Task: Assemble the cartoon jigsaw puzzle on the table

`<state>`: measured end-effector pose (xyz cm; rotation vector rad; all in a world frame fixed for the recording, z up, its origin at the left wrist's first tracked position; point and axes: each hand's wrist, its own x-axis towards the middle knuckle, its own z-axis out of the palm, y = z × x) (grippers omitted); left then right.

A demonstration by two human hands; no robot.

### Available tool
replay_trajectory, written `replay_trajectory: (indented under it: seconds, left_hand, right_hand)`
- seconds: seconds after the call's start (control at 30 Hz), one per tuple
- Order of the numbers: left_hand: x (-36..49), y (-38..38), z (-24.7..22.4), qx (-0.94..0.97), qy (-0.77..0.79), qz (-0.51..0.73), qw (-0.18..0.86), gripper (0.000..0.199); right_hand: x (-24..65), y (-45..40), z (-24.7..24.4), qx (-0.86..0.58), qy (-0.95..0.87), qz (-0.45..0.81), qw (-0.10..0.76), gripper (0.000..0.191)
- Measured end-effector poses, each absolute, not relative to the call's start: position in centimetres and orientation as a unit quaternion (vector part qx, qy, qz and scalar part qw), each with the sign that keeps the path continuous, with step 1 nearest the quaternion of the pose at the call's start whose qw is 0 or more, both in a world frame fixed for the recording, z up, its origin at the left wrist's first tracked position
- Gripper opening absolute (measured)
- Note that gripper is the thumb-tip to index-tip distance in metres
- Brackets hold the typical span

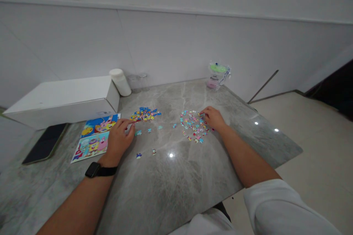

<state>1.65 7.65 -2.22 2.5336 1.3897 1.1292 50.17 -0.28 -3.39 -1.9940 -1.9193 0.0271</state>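
Observation:
My left hand (120,136), with a black watch on its wrist, rests beside two cartoon picture cards (91,147). Its fingers are bent near the lower left of a blue and yellow pile of puzzle pieces (146,114); whether they grip a piece is too small to tell. My right hand (213,117) has its fingertips pinched at the right upper edge of a looser spread of pink and turquoise pieces (194,126). What it pinches, if anything, is hidden. Several turquoise pieces (149,130) lie between the two groups. Two single pieces (139,156) (154,151) lie nearer to me.
A long white box (63,95) stands at the back left, with a dark phone (45,143) before it. A white bottle (120,82) and clear glasses (138,82) stand by the wall. A plastic bag (217,76) sits at the back right corner of the grey table (176,191).

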Motion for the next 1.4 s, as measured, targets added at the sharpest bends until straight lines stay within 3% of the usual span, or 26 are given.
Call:
replay_trajectory:
  seconds: [0.47,0.83,1.4]
  left_hand:
    - [2.0,7.7,-2.4,0.822,0.441,0.359,0.022,0.028]
    - [2.0,7.9,-2.4,0.826,0.439,0.352,0.027,0.028]
    - [1.9,8.0,-2.7,0.829,0.436,0.348,0.039,0.028]
  right_hand:
    - [49.7,-0.3,-3.4,-0.721,-0.670,0.004,0.180,0.053]
    - [50.2,-0.6,-2.9,-0.763,-0.631,-0.009,0.141,0.039]
    - [49.5,-0.5,-3.1,-0.727,-0.671,-0.006,0.142,0.051]
